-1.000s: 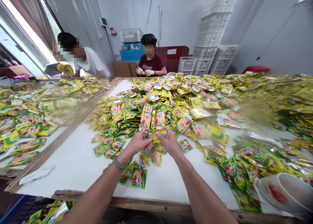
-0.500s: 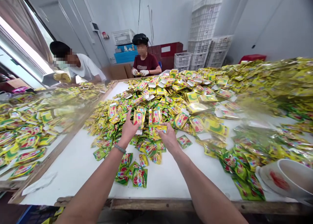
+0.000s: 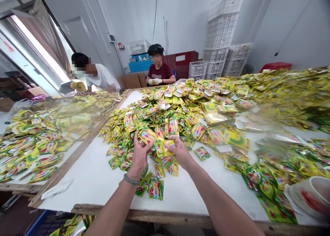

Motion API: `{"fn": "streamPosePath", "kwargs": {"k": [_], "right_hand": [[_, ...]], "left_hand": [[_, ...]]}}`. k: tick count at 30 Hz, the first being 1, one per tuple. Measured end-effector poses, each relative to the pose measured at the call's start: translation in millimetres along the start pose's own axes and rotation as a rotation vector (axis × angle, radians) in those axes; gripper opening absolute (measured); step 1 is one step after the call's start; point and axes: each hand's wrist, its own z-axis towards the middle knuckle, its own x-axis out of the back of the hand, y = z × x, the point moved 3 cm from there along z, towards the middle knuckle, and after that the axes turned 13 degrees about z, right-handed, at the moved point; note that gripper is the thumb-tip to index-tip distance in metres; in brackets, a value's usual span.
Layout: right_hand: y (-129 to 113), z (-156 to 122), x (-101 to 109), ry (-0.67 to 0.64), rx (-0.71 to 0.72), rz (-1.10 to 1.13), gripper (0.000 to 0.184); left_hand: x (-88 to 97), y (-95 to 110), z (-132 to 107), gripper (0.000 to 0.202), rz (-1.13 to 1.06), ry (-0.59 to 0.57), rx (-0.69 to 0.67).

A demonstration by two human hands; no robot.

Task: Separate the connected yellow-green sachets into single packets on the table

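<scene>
Two things are held close together just above the near side of the heap [image 3: 136, 122]: a printed box [image 3: 148, 135] and, slightly nearer the person, a small packet [image 3: 168, 147]. The left hand [image 3: 140, 157] grips the box, thumb in front and fingers at its far side, so that it sits tilted. The right hand [image 3: 182, 154] pinches the packet between thumb and fingers; green and yellow both show there, and whether it is one packet or more is hard to tell. Whether the box and packet touch cannot be told either.

Good handling here is probably a matter of light pressure. The box looks like thin card, so the left thumb does best pressing evenly on the broad face — a hard squeeze near an edge could crease it. The packet seems soft and slippery; a firm pinch by its edge should control it without bunching the wrapper. With the two so near, small wrist movements suit better than big ones, since a corner might snag the film.

A second box [image 3: 173, 127] leans upright against the heap just beyond, easily knocked. Loose pouches [image 3: 156, 189] lie near the bracelet [image 3: 131, 179] — the left wrist is better lifted clear of them.
</scene>
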Motion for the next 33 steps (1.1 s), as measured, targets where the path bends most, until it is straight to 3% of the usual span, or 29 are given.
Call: {"fn": "streamPosePath", "kwargs": {"k": [3, 6, 8, 10, 12, 14, 16, 18, 24, 29, 33], "right_hand": [[-0.8, 2.1, 5.9, 0.047, 0.045, -0.105, 0.046], [-9.9, 5.3, 14.0, 0.058, 0.107, -0.312, 0.041], [-15.4, 7.0, 16.7, 0.005, 0.119, -0.428, 0.039], [-18.8, 7.7, 17.0, -0.074, 0.120, -0.508, 0.036], [-21.1, 7.3, 16.7, -0.144, 0.133, -0.540, 0.034], [-23.1, 6.7, 16.9, -0.191, 0.147, -0.550, 0.033], [-25.3, 6.5, 18.5, -0.199, 0.153, -0.566, 0.033], [-28.5, 7.1, 21.0, -0.159, 0.174, -0.580, 0.033], [-36.5, 7.5, 23.2, 0.094, 0.392, -0.617, 0.033], [-32.6, 5.3, 18.8, 0.026, 0.273, -0.660, 0.030], [-37.1, 2.3, 20.6, -0.013, 0.185, -0.654, 0.033]], "left_hand": [[4.6, -12.8, -4.1, 0.088, 0.026, -0.080, 0.067], [27.0, -18.6, 2.0, 0.072, 0.249, -0.082, 0.029], [43.1, -11.5, 8.9, 0.069, 0.520, -0.010, -0.119], [48.3, 2.1, 13.7, 0.071, 0.816, -0.006, -0.354], [40.9, 12.4, 15.5, 0.072, 1.043, -0.165, -0.544], [29.7, 15.2, 15.4, 0.064, 1.148, -0.380, -0.592], [21.2, 12.0, 13.7, 0.049, 1.143, -0.527, -0.519], [16.8, 5.2, 10.3, 0.039, 1.071, -0.585, -0.407], [10.5, -17.0, -1.9, 0.036, 0.655, -0.569, -0.099], [3.7, -25.7, -4.5, 0.037, 0.374, -0.495, 0.092], [3.6, -28.6, -5.4, 0.038, 0.334, -0.505, 0.123]]}}
